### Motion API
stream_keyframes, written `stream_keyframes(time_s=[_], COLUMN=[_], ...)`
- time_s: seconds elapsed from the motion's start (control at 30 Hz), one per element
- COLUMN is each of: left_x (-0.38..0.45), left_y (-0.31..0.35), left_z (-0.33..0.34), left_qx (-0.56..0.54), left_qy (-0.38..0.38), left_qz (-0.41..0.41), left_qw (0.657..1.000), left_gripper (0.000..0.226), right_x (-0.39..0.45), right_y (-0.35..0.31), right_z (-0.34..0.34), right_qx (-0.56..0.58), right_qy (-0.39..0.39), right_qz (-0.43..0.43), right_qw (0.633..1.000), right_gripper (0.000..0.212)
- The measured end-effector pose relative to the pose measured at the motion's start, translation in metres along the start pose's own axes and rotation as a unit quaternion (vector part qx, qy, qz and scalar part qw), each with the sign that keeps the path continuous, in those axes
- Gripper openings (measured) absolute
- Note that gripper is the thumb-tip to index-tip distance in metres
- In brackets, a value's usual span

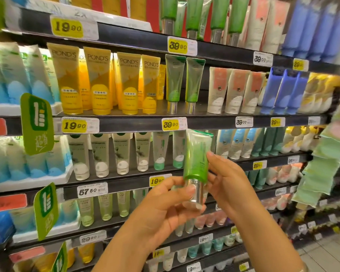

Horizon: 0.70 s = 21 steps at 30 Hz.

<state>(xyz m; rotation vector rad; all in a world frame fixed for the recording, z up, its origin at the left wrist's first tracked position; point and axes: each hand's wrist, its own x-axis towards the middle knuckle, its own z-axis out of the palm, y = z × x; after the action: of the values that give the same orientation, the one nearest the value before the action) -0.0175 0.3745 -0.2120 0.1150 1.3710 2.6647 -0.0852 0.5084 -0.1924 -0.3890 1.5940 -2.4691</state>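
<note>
We hold a green tube (197, 154) upright, cap down, just below-right of the 39.90 price tag (172, 124). Top is pale & see-through, lower body solid green, w/ a shiny silver cap (198, 186). Left hand (165, 207) grips the cap betw. thumb & fingers; right hand (230, 179) pinches the body's right side. Above the tag stand 2 matching tubes (175, 81); up-left of it, yellow POND'S tubes (98, 81). Tube & hands cover part of the pale tubes (122, 154) below the tag.

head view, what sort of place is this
Probably a shop's skincare aisle: black shelves, rows of yellow plastic POND'S tubes, yellow price tags, and the green silver-capped tube being held.
</note>
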Motion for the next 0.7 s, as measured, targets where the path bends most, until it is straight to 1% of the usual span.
stream_keyframes(time_s=[0.07, 0.2, 0.33, 0.4, 0.47, 0.53, 0.63, 0.7], left_x=[0.005, 0.024, 0.052, 0.069, 0.088, 0.104, 0.129, 0.144], left_y=[0.005, 0.019, 0.035, 0.042, 0.05, 0.062, 0.086, 0.101], left_z=[0.002, 0.009, 0.021, 0.028, 0.036, 0.046, 0.067, 0.082], left_qx=[0.008, 0.068, 0.12, 0.152, 0.19, 0.245, 0.339, 0.391], left_qy=[-0.014, -0.036, -0.032, -0.03, -0.024, -0.022, -0.019, 0.015], left_qz=[0.012, 0.052, 0.089, 0.106, 0.125, 0.146, 0.192, 0.236], left_qw=[1.0, 0.996, 0.988, 0.982, 0.973, 0.958, 0.921, 0.889], left_gripper=[0.025, 0.039, 0.044, 0.045, 0.042, 0.04, 0.035, 0.037], right_x=[0.001, 0.009, 0.035, 0.05, 0.066, 0.083, 0.112, 0.13], right_y=[-0.009, -0.028, -0.05, -0.063, -0.077, -0.093, -0.12, -0.138], right_z=[-0.001, 0.0, -0.006, -0.01, -0.014, -0.016, -0.02, -0.019], right_qx=[-0.029, -0.084, -0.134, -0.137, -0.126, -0.121, -0.117, -0.118], right_qy=[-0.007, -0.022, -0.027, -0.039, -0.05, -0.059, -0.081, -0.092], right_qz=[-0.023, -0.077, -0.117, -0.138, -0.165, -0.192, -0.23, -0.255], right_qw=[0.999, 0.993, 0.984, 0.98, 0.977, 0.972, 0.963, 0.955], right_gripper=[0.03, 0.028, 0.037, 0.04, 0.037, 0.032, 0.031, 0.035])
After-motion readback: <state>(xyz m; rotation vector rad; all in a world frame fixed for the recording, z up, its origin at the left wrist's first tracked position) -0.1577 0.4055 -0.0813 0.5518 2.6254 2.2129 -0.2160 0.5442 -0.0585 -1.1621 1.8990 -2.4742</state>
